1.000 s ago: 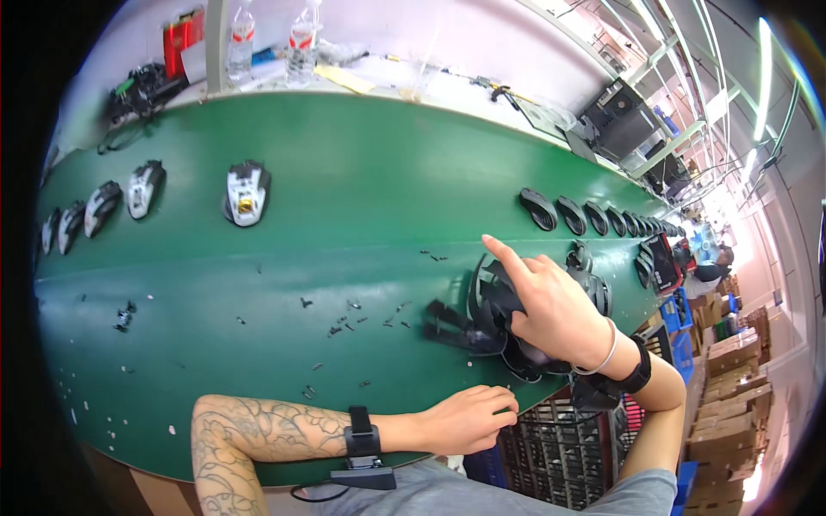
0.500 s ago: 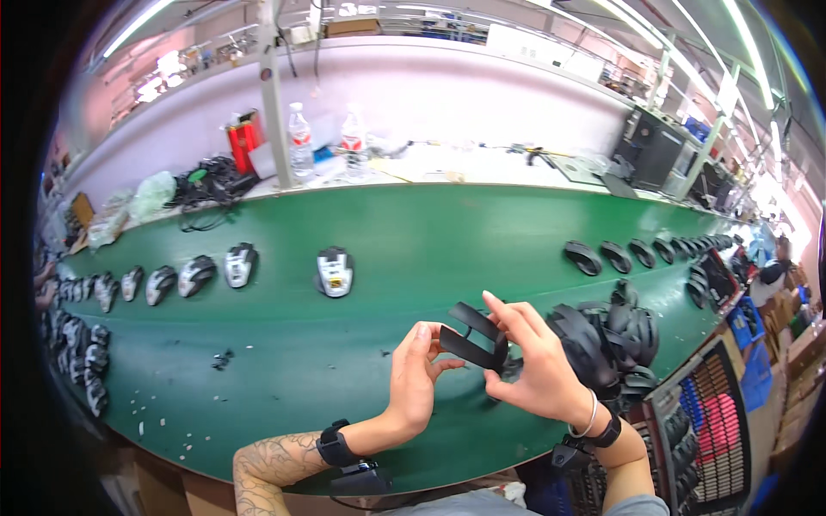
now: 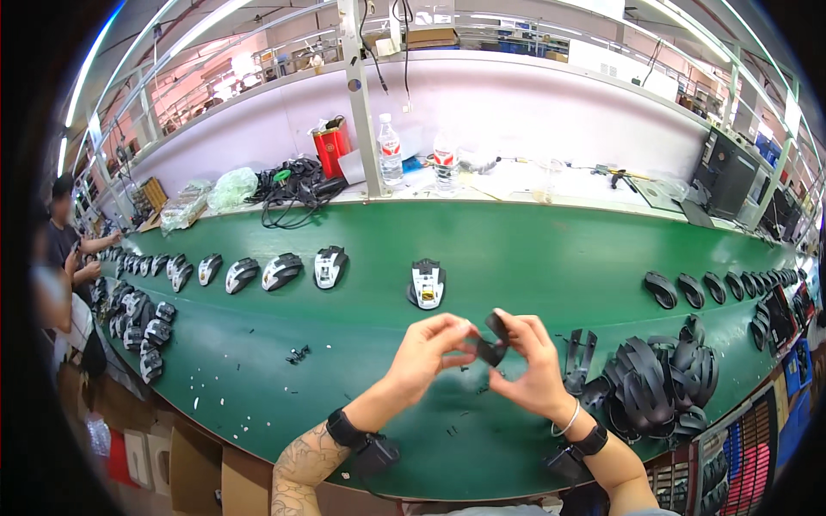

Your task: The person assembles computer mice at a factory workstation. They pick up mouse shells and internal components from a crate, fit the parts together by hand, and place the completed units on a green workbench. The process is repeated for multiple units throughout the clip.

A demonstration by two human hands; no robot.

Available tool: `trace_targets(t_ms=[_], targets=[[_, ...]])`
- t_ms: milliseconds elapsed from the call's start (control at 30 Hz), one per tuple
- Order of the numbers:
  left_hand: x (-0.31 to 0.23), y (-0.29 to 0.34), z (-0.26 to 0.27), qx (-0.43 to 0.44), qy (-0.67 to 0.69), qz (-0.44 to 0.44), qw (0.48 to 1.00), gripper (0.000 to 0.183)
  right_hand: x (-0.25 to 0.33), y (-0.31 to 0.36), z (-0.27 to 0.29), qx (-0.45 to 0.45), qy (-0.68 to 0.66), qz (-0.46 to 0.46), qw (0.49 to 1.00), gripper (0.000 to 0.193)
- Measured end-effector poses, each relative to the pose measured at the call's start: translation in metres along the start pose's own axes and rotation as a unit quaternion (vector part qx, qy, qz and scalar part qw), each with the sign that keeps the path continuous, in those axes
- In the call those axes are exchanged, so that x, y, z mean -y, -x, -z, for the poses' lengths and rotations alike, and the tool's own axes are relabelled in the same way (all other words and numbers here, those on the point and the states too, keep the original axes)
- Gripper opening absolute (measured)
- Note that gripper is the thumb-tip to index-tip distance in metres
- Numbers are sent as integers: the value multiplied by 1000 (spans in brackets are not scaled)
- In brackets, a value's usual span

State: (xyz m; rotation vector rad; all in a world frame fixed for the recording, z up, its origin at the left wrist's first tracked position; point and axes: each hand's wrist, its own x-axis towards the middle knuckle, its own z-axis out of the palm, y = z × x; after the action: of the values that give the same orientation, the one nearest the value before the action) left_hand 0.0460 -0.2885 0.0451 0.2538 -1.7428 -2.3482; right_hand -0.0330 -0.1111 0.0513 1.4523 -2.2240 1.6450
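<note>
Between my two hands is a black plastic mouse cover (image 3: 490, 351), a curved part held above the green bench and slightly blurred. My left hand (image 3: 428, 354) pinches its left side with thumb and fingers. On the other side my right hand (image 3: 532, 365) grips it between thumb and forefinger. Just beyond them a half-assembled mouse (image 3: 428, 288), with a white inner frame and black sides, lies on the bench. To the right of my right hand rest a forked black part (image 3: 579, 359) and a heap of black mouse covers (image 3: 645, 387).
A row of white-and-black mouse bodies (image 3: 281, 271) runs off to the left, with more piled below it. Black mice (image 3: 661, 290) line the right. Small black bits (image 3: 298, 353) lie on the bench (image 3: 533, 258). Bottles (image 3: 390, 155) stand on the back shelf. People (image 3: 64, 232) are at far left.
The view has swung left, so the bench things sit further right. The black cover has been turned between my hands, and its long prongs no longer point toward my left hand.
</note>
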Motion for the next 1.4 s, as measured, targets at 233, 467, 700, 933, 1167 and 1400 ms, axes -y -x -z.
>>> trace_targets(t_ms=[233,467,700,933,1167,1400], targets=[[51,-137,93,-276,-574,8,771,79,-24,3,-6,-87,136,58,985,59],[64,-146,85,-239,-648,-81,718,85,-43,1,-3,-130,163,12,978,54],[32,-81,27,-252,-169,-9,953,57,-43,-4,7,-150,145,8,978,65],[61,-26,2,-222,257,28,940,24,-29,2,-6,-65,20,-48,996,72],[79,-15,-25,-214,181,-7,960,32,-29,6,-22,-33,45,-49,997,67],[79,-5,-35,-181,103,-42,977,42,-31,-1,-15,-27,40,-85,995,64]])
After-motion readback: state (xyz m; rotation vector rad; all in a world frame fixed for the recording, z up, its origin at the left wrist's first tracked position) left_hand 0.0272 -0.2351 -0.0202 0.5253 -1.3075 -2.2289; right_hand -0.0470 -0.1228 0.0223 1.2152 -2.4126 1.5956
